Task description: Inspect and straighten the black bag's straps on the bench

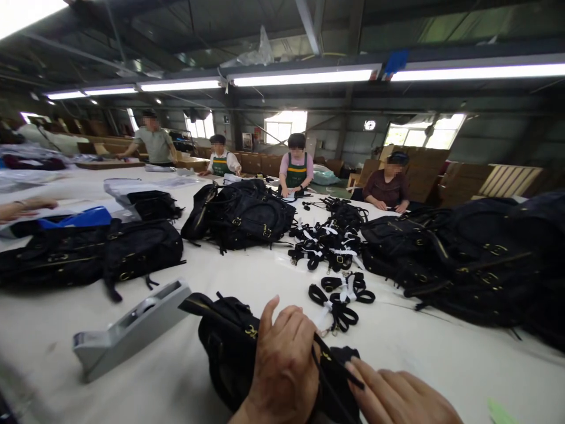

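A black handbag with gold-coloured fittings lies at the near edge of the table, right in front of me. My left hand is closed over its top edge, beside the zip, with the fingers bent and their tips hidden behind it. At the bag's right end, my right hand pinches a dark tab at the end of the zip strip between thumb and fingers. Part of the bag is covered by my hands. Just beyond it lie bundled black straps with white wrapping.
A grey tape dispenser stands left of the bag on the white table. More black bags lie further back, with a large pile to the right. Several people work across the table; another person's hand reaches in at left.
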A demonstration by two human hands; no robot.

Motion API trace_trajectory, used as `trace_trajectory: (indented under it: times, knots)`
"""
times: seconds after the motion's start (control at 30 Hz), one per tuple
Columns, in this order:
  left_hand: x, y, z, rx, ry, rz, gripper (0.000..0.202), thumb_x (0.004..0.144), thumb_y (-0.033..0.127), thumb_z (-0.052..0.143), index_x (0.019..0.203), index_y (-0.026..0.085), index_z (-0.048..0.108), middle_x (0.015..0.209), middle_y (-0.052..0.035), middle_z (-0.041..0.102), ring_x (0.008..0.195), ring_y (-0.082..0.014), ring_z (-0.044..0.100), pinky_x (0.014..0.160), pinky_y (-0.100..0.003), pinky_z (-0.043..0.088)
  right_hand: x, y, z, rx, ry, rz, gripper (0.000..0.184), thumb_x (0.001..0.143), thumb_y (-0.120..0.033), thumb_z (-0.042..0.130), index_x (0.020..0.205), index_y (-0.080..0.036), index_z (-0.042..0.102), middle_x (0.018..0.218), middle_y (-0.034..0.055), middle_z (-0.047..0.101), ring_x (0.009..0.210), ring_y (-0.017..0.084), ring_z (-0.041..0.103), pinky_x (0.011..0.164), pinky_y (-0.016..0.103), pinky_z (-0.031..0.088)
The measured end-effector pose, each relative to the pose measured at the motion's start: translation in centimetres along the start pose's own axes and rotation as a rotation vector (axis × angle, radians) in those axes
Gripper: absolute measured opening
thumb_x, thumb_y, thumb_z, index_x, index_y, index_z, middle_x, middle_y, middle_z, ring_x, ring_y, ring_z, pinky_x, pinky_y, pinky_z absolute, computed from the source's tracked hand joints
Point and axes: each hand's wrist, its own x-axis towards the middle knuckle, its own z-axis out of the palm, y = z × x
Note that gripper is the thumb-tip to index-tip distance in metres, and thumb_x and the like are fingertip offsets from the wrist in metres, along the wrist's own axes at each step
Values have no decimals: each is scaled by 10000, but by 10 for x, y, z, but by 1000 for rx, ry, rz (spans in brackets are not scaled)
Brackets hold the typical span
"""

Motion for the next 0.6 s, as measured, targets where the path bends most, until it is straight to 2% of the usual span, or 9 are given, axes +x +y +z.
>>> trace_trajectory:
  times: [0.1,0.2,0.3,0.37,0.43,0.6]
  knots:
    - [3,-5,-6,-32,-18,0,192,835,47,440,762,192,543,759,9,590,886,-177,585,1082,-472,219,0,1,-2,-7,-92,-43,321,911,-20,347,1005,-109,640,897,78,727,570,137,619,505,271,410]
    - [0,-10,-3,-26,-82,84,182,851,58,436,749,191,506,705,15,550,771,-161,564,1055,-463,290,-3,4,2,20,-129,-8,290,918,-38,366,1007,-125,628,882,57,714,572,139,600,509,284,383]
    - [1,-17,-3,-86,-193,278,179,848,53,390,845,178,519,782,-23,593,732,-164,560,876,-364,465,-3,6,6,63,-108,24,298,933,-45,339,988,-142,616,809,31,687,553,141,562,511,301,347]
    - [10,-20,-6,-114,-234,457,233,878,67,365,1004,152,543,867,-51,638,738,-174,584,708,-303,505,1,9,5,81,-112,33,294,939,-56,330,981,-138,608,721,21,643,527,151,523,505,316,320]
    - [23,-21,-12,-69,-304,636,272,914,93,356,1113,124,538,865,-60,656,711,-181,600,635,-291,506,6,12,3,109,-161,47,265,944,-81,343,967,-142,599,670,11,594,514,164,489,499,328,295]
    - [52,-17,-21,121,-578,842,251,896,55,367,972,148,588,760,-38,617,644,-182,589,596,-288,494,7,22,1,175,-251,25,235,935,-130,402,1098,-109,570,714,19,582,544,172,460,520,341,278]
